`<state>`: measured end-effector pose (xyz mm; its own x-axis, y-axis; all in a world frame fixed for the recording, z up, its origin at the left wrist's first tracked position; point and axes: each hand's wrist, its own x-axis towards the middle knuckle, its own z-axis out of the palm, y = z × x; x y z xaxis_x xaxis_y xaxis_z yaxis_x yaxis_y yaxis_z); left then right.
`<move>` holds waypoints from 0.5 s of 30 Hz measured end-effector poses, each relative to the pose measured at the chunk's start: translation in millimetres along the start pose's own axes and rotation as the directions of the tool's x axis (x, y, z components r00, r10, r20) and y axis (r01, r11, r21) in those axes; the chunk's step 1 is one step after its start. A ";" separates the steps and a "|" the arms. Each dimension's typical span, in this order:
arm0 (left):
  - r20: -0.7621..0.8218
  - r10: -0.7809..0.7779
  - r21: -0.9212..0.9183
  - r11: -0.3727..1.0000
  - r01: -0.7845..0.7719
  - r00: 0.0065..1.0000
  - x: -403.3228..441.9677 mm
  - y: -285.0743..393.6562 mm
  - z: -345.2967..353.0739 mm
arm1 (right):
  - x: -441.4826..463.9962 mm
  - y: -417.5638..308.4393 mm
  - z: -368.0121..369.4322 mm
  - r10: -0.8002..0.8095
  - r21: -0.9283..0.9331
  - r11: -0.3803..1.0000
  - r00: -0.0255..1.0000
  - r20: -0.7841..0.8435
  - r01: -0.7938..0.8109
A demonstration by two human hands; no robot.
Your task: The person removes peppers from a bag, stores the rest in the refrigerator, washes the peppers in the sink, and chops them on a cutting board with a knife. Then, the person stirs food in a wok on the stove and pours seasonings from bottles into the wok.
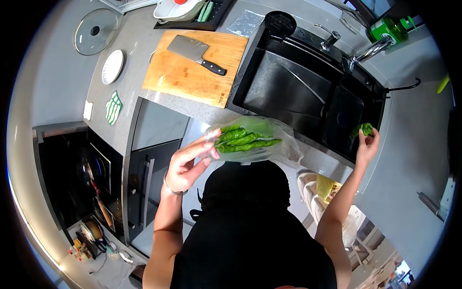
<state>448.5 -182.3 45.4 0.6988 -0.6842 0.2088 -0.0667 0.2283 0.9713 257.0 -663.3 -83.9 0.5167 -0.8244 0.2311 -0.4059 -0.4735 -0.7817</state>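
My left hand point(188, 163) is closed on the edge of a translucent plastic bag point(285, 139), held in front of my body. Several long, wrinkled green peppers point(248, 142) lie inside it, near my fingertips. Off to the right, my right hand point(368, 145) pinches a single green pepper point(364, 129), partly hidden by the fingers, at the right end of the black sink point(284, 84). A cleaver point(195, 53) with a black handle rests on the wooden cutting board point(166, 72) left of the sink.
A glass lid point(103, 31), a white dish point(112, 67) and a green-striped cloth point(113, 108) are on the left counter. The stove with a wok point(91, 168) is at lower left. A faucet point(373, 50) and green soap bottle point(389, 31) stand behind the sink.
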 end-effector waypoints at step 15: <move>-0.074 -0.033 -0.020 0.999 0.032 0.997 -6.5 -2.7 -13.0 | -120.0 -178.8 87.6 -0.471 0.258 0.864 0.514 0.717 0.432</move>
<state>453.4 -169.5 40.0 0.7517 -0.6379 0.1673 -0.0299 0.2205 0.9749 333.6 -452.5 -22.6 0.9972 0.0219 0.0716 0.0671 -0.6849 -0.7255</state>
